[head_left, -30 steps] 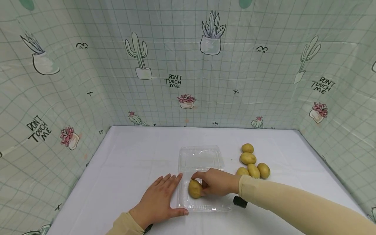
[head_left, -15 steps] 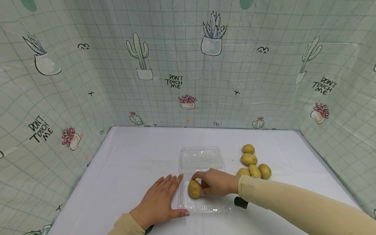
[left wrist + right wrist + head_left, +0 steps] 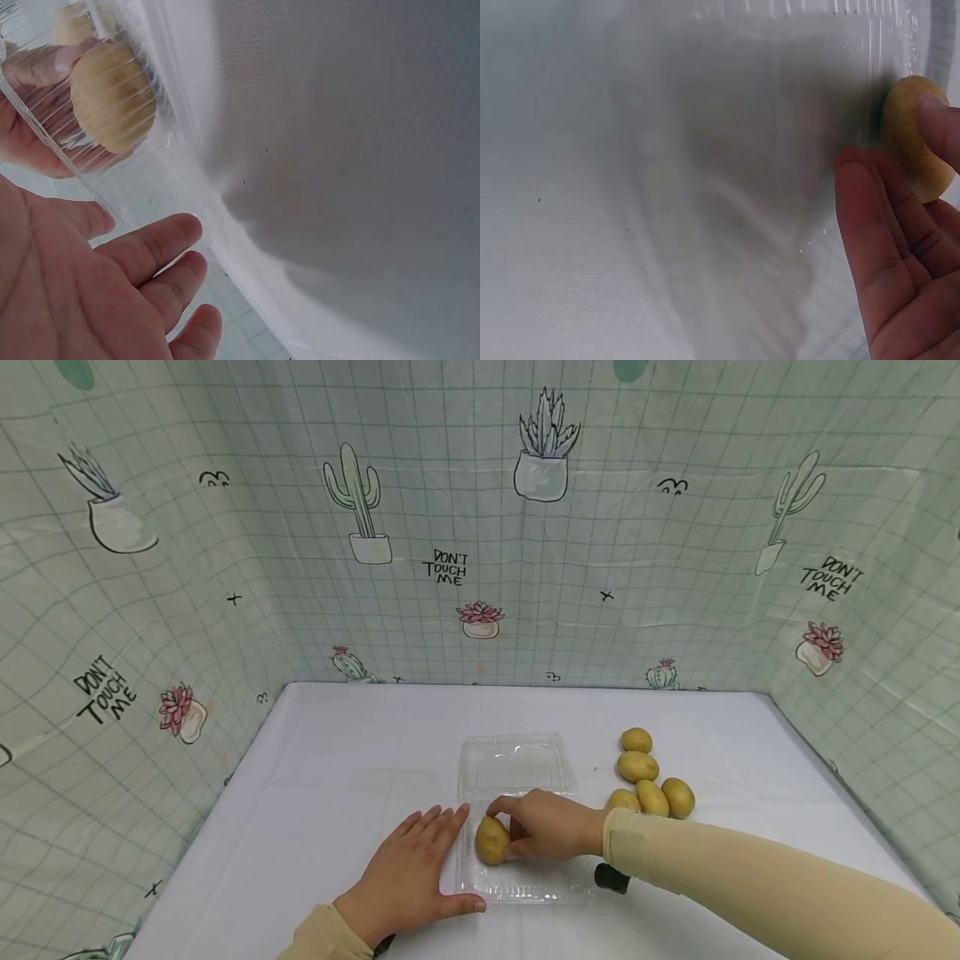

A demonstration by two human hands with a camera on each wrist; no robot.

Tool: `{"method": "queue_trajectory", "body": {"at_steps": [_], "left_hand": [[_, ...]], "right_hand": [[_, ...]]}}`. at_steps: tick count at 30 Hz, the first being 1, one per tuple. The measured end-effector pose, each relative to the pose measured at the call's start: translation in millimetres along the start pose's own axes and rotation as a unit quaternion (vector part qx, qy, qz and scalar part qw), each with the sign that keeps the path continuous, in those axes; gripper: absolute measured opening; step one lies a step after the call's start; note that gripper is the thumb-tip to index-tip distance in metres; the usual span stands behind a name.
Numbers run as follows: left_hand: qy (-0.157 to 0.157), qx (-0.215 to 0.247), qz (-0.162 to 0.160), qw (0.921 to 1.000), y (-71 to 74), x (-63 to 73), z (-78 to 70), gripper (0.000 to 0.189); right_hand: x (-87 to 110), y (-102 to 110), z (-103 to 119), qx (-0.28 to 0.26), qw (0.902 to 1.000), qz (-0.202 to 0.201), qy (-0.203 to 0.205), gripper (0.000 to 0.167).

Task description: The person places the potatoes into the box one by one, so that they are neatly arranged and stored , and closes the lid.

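Observation:
A clear plastic clamshell box (image 3: 517, 887) lies on the table with its lid (image 3: 513, 762) folded back. My right hand (image 3: 551, 825) grips a potato (image 3: 491, 841) between thumb and fingers, inside the left half of the box's base. In the right wrist view the thumb lies over the potato (image 3: 915, 135) near the clear wall. My left hand (image 3: 408, 868) has its fingers spread at the box's left side, index fingertip and thumb right at its edge. The left wrist view shows the potato (image 3: 112, 97) through the ribbed plastic wall, with the left palm (image 3: 67, 277) below.
Several more potatoes (image 3: 638, 767) sit in a loose group on the right of the white-covered table (image 3: 360, 735), beyond the right forearm. A black band (image 3: 612, 877) shows below the right wrist. A patterned curtain (image 3: 480, 527) surrounds the table at the back and sides.
My right hand has shifted slightly left with the potato, toward the left wall of the box. The left hand stays in place beside the box.

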State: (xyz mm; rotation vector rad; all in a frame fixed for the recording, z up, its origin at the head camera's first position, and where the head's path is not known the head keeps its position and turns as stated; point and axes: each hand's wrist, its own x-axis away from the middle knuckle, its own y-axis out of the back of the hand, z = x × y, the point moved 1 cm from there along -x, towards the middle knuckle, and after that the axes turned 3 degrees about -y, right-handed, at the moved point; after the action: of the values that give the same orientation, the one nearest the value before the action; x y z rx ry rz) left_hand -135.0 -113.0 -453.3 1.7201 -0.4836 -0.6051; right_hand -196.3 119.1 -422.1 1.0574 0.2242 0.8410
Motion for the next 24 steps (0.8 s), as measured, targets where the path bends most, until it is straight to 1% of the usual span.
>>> {"method": "queue_trajectory", "body": {"at_steps": [7,16,21,24], "left_hand": [[0.001,-0.007,-0.002,1.0000,0.3,0.0,-0.2,0.107],[0.002,-0.008,0.002,1.0000,0.7,0.4,0.4,0.107],[0.002,-0.011,0.003,0.9999,0.8,0.3,0.9,0.108],[0.003,-0.010,0.004,0.9999,0.4,-0.1,0.8,0.108]], "right_hand": [[0.9,0.4,0.2,0.023,0.9996,-0.010,0.011,0.052],[5.5,6.6,2.5,0.058,0.9982,-0.009,0.011,0.055],[11.6,18.4,4.9,0.047,0.9988,-0.013,0.006,0.056],[17.4,27.3,5.3,0.036,0.9991,-0.021,0.008,0.058]]}}
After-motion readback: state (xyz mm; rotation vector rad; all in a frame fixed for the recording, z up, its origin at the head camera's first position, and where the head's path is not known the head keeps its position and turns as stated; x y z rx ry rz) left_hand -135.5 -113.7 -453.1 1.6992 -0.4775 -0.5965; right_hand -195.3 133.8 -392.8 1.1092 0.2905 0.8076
